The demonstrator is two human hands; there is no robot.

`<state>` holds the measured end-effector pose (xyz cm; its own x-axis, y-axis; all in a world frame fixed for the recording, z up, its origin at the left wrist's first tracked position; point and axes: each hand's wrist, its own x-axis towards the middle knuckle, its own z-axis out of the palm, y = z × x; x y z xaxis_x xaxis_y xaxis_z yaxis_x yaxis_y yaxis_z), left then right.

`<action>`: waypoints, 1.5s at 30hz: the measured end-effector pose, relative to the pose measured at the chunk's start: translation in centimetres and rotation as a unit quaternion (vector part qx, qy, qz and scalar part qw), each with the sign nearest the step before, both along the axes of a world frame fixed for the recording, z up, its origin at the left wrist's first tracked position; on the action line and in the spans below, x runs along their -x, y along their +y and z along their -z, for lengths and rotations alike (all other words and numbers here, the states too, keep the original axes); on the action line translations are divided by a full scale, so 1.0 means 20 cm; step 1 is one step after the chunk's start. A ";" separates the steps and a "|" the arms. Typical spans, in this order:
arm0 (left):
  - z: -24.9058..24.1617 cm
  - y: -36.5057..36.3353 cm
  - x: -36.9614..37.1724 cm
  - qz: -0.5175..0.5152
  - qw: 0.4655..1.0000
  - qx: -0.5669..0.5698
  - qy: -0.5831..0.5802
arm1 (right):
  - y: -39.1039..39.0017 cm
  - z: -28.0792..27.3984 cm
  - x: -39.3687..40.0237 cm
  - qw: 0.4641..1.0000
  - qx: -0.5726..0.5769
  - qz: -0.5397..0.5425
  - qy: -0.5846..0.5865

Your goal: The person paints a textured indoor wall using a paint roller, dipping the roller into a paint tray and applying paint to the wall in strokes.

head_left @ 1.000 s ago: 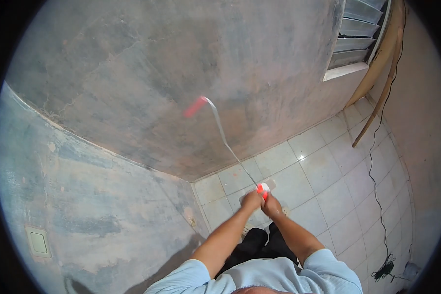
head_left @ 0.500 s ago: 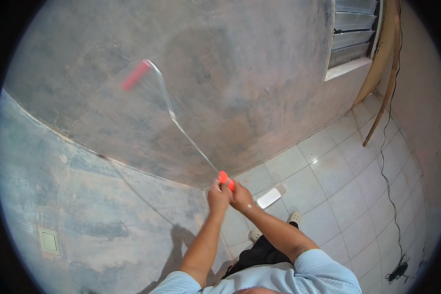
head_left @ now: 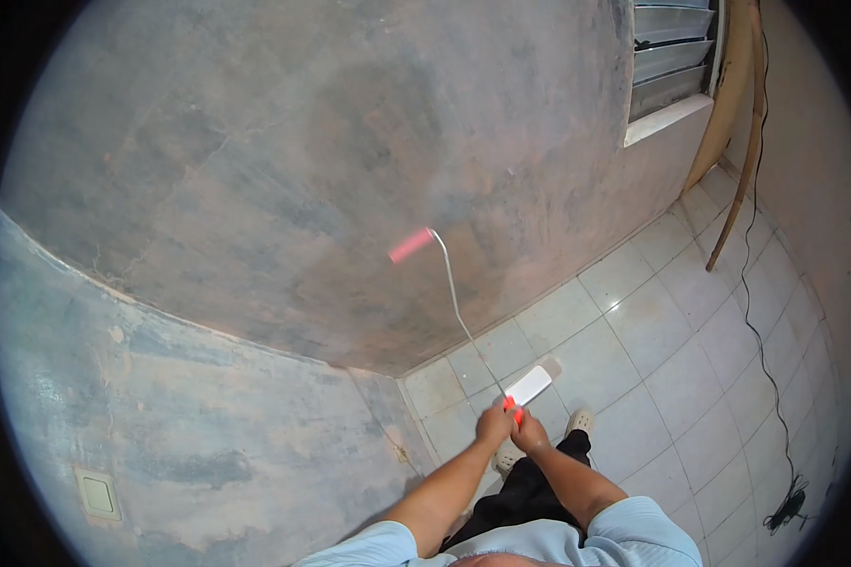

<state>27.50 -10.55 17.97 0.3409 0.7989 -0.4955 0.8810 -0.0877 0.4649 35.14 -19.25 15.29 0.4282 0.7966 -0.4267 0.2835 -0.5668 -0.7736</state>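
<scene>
A paint roller with a pink sleeve (head_left: 411, 246) and a long bent metal rod is held by its orange-red handle (head_left: 512, 408). My left hand (head_left: 494, 425) is closed around the handle, and my right hand (head_left: 529, 432) grips it alongside. The sleeve is in front of the grey, patchy wall (head_left: 369, 161); whether it touches the wall I cannot tell. On the floor just beyond my hands lies a tray (head_left: 529, 386) with a white, rounded rectangular surface.
A light switch (head_left: 97, 494) is on the left wall. At the upper right are a louvred window (head_left: 671, 52) and a leaning wooden pole (head_left: 739, 198). A black cable (head_left: 749, 302) runs down to a tangled coil (head_left: 787, 510) on the tiled floor.
Both hands have moved right and closer to my body with the handle. The pink sleeve has come down and right along the wall, and the tray is now beside the handle in view.
</scene>
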 end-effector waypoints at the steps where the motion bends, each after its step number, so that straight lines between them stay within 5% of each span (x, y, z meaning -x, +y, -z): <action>1: 0.03 -0.04 0.01 0.022 1.000 0.013 0.008 | -0.06 0.02 0.03 1.000 -0.002 0.005 -0.001; 4: 0.05 -0.10 0.03 0.037 0.999 0.026 -0.005 | -0.14 0.01 0.03 0.999 0.019 0.010 -0.034; 8: -0.22 0.00 0.00 -0.017 0.994 -0.048 -0.093 | 0.02 -0.07 0.00 0.996 -0.074 0.022 -0.036; 13: -0.90 0.39 -0.03 -0.102 0.931 -0.254 -0.240 | 0.57 -0.75 -0.05 0.954 -0.300 0.024 -0.007; 15: -1.23 0.53 -0.10 -0.107 0.906 -0.276 -0.301 | 0.76 -0.99 -0.07 0.947 -0.318 0.031 -0.033; 18: -1.36 0.63 -0.19 -0.076 0.913 -0.293 -0.275 | 0.84 -1.20 -0.21 0.955 -0.295 0.008 -0.027; 20: -1.18 0.60 -0.23 -0.059 0.940 -0.201 -0.270 | 0.75 -0.99 -0.26 0.963 -0.263 0.027 -0.060; 22: -0.64 0.42 -0.27 0.014 0.963 -0.175 -0.207 | 0.45 -0.61 -0.29 0.969 -0.234 0.069 0.028; 27: -0.16 0.01 -0.32 0.012 0.988 -0.053 -0.141 | -0.03 -0.05 -0.32 0.992 -0.118 0.041 0.003; 30: -0.25 0.02 -0.39 0.043 0.993 -0.070 -0.090 | -0.02 -0.10 -0.41 0.996 -0.063 0.022 -0.056; 33: -0.43 0.12 -0.42 -0.019 0.963 -0.122 -0.240 | 0.14 -0.38 -0.45 0.984 -0.166 0.053 -0.045; 37: -1.07 0.44 -0.52 -0.056 0.897 -0.189 -0.395 | 0.56 -0.99 -0.57 0.966 -0.250 0.014 -0.057; 39: -1.39 0.49 -0.53 -0.055 0.891 -0.244 -0.378 | 0.65 -1.28 -0.57 0.962 -0.270 -0.002 -0.047; 42: -1.33 0.51 -0.48 -0.071 0.895 -0.224 -0.378 | 0.65 -1.21 -0.53 0.963 -0.268 -0.014 -0.032; 45: -0.85 0.38 -0.35 -0.040 0.954 -0.136 -0.263 | 0.46 -0.69 -0.46 0.978 -0.201 -0.017 -0.041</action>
<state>34.59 -2.94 34.94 0.4171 0.9078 -0.0429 0.5417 -0.2104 0.8138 44.26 -10.03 29.06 0.4175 0.9078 -0.0399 0.3685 -0.2093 -0.9058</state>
